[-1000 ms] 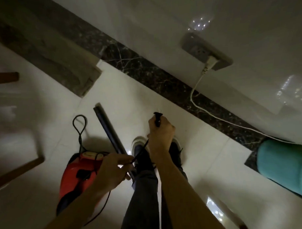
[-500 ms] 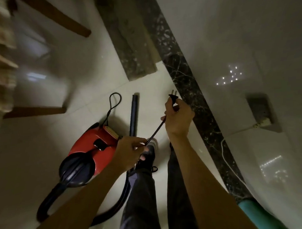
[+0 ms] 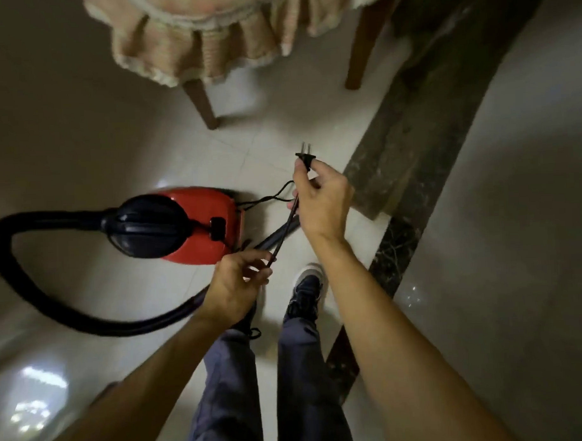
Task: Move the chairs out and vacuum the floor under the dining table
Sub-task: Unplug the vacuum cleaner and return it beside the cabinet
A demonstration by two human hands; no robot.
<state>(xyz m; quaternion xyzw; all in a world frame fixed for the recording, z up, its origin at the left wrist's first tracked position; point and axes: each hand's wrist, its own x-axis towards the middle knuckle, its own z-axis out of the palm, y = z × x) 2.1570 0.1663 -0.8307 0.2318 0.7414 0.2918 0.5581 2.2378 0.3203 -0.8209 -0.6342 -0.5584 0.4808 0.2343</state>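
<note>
Pinching the black plug (image 3: 305, 157) by its body, the right hand (image 3: 322, 202) has thumb and forefinger clamped on it, with the two metal prongs pointing up and away and clear of the skin. Lower down, the left hand (image 3: 234, 285) has its fingers curled round the cord (image 3: 285, 232), which runs straight and tight between the two hands; a slack loop trails from behind the right hand to the rear of the red vacuum cleaner (image 3: 184, 230). That machine sits on the tiled floor (image 3: 115, 144), just ahead of the left hand and between the person's shoe (image 3: 310, 285) and the chair (image 3: 210, 35), whose frilled cover and wooden legs fill the upper edge of the view. The cord looks thin, limp and light, so it should follow wherever it is led, yet it may kink or snag round a chair leg; the plug's moulded body is the right place to hold it, never the prongs. The cleaner's body is probably moderately heavy, smooth-shelled and hard, best dragged by its thick black hose (image 3: 37, 278), which bends freely, or lifted by the dark grip on top. The chair seems stiff and fairly light; its back, out of view here, would be the place to grasp.
</note>
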